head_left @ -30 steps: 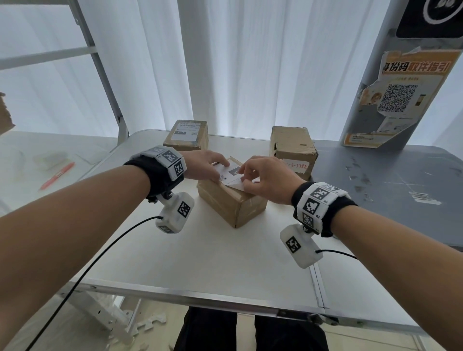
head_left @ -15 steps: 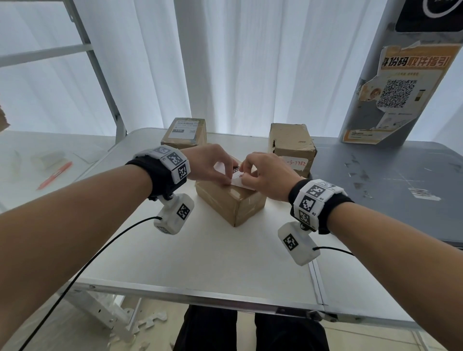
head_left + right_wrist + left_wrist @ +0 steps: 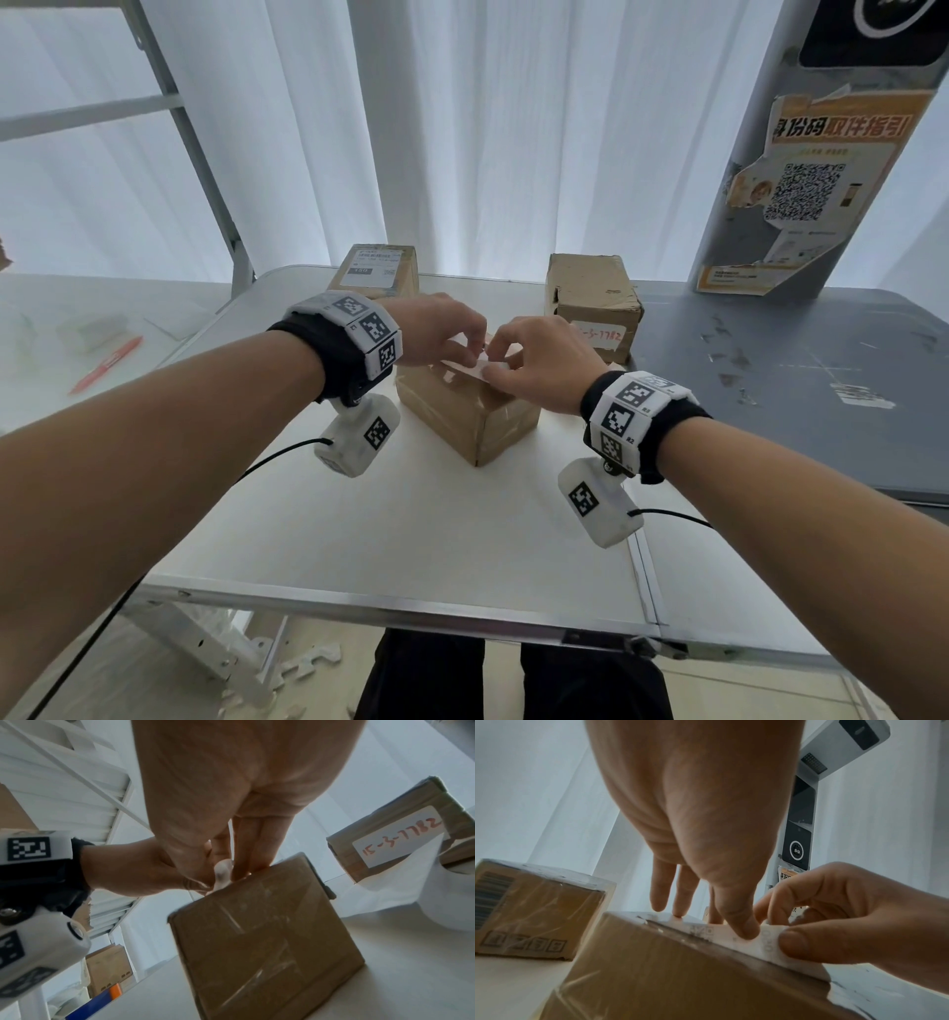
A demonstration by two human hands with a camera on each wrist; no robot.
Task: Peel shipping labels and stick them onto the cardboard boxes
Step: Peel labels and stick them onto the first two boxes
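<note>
A taped cardboard box (image 3: 467, 416) stands mid-table, one corner towards me. A white shipping label (image 3: 470, 371) lies along its top edge. My left hand (image 3: 475, 344) is over the box top; in the left wrist view its straight fingers (image 3: 680, 898) and thumb press the label (image 3: 762, 945) down. My right hand (image 3: 493, 362) pinches the label's near end between thumb and forefinger. In the right wrist view only a small bit of label (image 3: 222, 876) shows between the fingertips above the box (image 3: 267, 943).
A labelled box (image 3: 375, 270) sits at the back left and a box with a handwritten sticker (image 3: 590, 303) at the back right. A white roll (image 3: 449, 902) stands beside the centre box. The grey table (image 3: 796, 390) adjoins on the right; a red pen (image 3: 105, 365) lies far left.
Both hands have drawn together over the box. The label, held up and plainly visible a second ago, now lies low on the box top, mostly hidden under the fingers.
</note>
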